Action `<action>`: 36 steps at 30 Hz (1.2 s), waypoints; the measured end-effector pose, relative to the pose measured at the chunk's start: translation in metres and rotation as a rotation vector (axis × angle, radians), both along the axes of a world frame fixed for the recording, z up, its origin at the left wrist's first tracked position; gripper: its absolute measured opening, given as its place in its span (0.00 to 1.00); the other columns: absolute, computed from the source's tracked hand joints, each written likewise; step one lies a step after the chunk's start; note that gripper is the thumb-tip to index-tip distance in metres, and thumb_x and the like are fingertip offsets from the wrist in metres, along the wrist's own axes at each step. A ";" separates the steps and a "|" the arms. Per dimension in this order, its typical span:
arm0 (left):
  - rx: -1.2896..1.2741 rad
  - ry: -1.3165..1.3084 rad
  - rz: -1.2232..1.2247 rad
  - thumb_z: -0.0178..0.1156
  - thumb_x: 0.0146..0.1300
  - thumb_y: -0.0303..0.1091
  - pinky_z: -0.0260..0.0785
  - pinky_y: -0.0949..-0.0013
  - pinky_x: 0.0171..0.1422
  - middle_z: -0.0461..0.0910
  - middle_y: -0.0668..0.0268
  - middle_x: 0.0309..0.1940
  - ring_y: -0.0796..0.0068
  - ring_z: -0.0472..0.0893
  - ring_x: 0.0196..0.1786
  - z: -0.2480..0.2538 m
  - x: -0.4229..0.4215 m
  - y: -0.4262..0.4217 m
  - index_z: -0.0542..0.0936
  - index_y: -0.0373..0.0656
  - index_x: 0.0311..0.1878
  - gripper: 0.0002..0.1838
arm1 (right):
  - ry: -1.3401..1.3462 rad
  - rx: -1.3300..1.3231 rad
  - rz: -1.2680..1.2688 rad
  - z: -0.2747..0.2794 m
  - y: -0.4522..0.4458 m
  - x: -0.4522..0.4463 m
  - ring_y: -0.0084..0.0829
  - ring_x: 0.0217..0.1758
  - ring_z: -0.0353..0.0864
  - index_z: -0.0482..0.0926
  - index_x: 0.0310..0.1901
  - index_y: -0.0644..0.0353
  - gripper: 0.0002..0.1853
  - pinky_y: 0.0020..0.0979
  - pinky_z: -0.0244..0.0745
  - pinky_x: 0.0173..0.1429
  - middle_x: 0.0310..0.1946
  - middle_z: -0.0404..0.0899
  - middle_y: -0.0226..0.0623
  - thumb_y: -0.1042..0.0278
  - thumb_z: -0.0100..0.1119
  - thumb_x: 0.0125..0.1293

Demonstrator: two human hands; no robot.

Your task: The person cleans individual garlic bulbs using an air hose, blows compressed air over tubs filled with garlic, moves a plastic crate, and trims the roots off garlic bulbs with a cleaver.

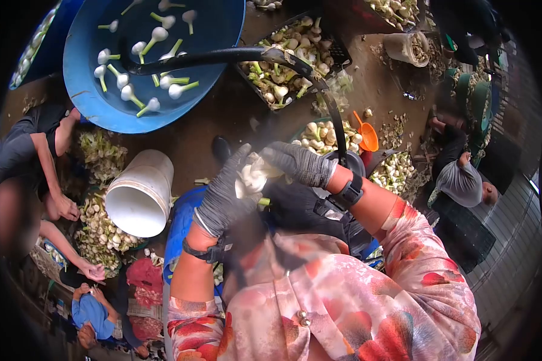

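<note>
My left hand point(224, 195), in a grey knit glove, is closed around a white garlic bulb point(254, 175) in front of my chest. A short piece of green stem point(264, 201) sticks out below it. My right hand point(301, 163), gloved alike, has its fingers closed on the bulb's upper right side, where pale skin shows; the fingertips are slightly blurred. Beyond my right hand stands a container of trimmed garlic bulbs point(324, 135). A blue container point(183, 219) is partly hidden beside my left forearm.
A large blue tub point(105, 117) holds garlic bulbs with green stems. A black hose point(223, 55) arches from it towards me. Around stand a black crate of garlic point(271, 99), a white bucket point(153, 180) and an orange scoop point(368, 137). Several people sit at both sides.
</note>
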State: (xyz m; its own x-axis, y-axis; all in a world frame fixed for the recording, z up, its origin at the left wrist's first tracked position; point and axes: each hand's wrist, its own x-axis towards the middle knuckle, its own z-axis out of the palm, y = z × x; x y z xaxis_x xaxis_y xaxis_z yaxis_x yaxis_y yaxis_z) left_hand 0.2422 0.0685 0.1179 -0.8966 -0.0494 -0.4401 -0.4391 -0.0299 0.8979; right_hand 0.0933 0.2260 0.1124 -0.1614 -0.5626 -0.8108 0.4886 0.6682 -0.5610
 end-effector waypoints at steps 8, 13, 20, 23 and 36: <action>0.415 -0.188 0.206 0.65 0.59 0.31 0.69 0.69 0.62 0.77 0.61 0.54 0.70 0.76 0.57 -0.028 0.015 0.012 0.71 0.38 0.61 0.27 | 0.815 -0.189 0.361 -0.004 0.009 0.035 0.53 0.37 0.79 0.75 0.39 0.61 0.15 0.47 0.73 0.42 0.30 0.78 0.49 0.55 0.56 0.66; 0.488 -0.273 0.375 0.64 0.62 0.37 0.70 0.71 0.60 0.75 0.62 0.56 0.72 0.76 0.55 -0.028 0.002 0.029 0.68 0.40 0.66 0.30 | 0.465 -0.070 -0.063 -0.023 0.019 0.054 0.51 0.34 0.79 0.75 0.38 0.61 0.11 0.41 0.73 0.39 0.29 0.78 0.49 0.60 0.54 0.67; 0.417 -0.236 0.211 0.62 0.64 0.40 0.69 0.71 0.55 0.76 0.65 0.51 0.76 0.75 0.49 -0.036 0.001 0.030 0.70 0.39 0.62 0.26 | 0.384 0.038 0.140 -0.032 0.024 0.033 0.46 0.33 0.79 0.77 0.35 0.60 0.12 0.40 0.73 0.39 0.29 0.78 0.47 0.59 0.56 0.67; 0.339 -0.143 0.209 0.62 0.65 0.40 0.69 0.72 0.54 0.76 0.66 0.51 0.77 0.75 0.48 -0.045 0.003 0.039 0.70 0.39 0.63 0.26 | 0.507 0.043 0.154 -0.056 0.030 0.049 0.47 0.34 0.79 0.78 0.35 0.60 0.13 0.42 0.73 0.39 0.28 0.78 0.47 0.58 0.55 0.67; 1.016 -0.444 0.476 0.67 0.58 0.49 0.74 0.70 0.29 0.78 0.57 0.41 0.69 0.79 0.31 -0.041 0.017 0.037 0.68 0.43 0.63 0.34 | 0.453 0.139 0.415 -0.112 0.029 0.054 0.46 0.36 0.81 0.79 0.43 0.57 0.12 0.40 0.76 0.41 0.32 0.80 0.42 0.63 0.60 0.59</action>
